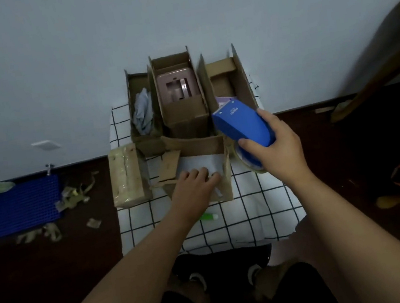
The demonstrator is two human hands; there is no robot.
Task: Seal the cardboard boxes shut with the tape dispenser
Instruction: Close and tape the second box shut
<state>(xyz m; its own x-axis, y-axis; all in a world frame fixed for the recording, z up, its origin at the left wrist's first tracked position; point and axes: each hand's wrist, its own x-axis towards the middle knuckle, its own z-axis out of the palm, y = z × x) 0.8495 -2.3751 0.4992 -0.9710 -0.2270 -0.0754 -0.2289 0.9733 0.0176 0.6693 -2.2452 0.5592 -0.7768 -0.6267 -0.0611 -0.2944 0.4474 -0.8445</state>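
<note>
— What have you got in your hands?

— My right hand [276,145] grips a blue plastic tape dispenser [243,126], fingers and thumb curled round its body, a roll of pale tape [249,162] showing beneath it. It's held in the air just beside the right edge of the near open brown cardboard box [218,143], its toothed front pointing toward the wall. My left hand [193,188] lies on that box with fingers loosely bent, the tips resting on the white sheet [200,162] inside — it holds nothing.

— And the other boxes?

— Three more open cardboard boxes stand behind, flaps up: the left one [136,124] holds crumpled grey paper [143,115], the middle one [184,112] a pink plastic item [177,86], the right one [243,81] something purple I can't make out. A tape-wrapped sealed box [126,177] lies at the left.

— What's under them?

— A bench under a white cloth with a black grid [253,210], pushed against a pale wall [77,53]. A green-and-white tube [208,217] lies on the cloth by my left wrist. The floor is dark, with a blue plastic mat [14,208] and scraps of used tape [76,194] on the left.
</note>
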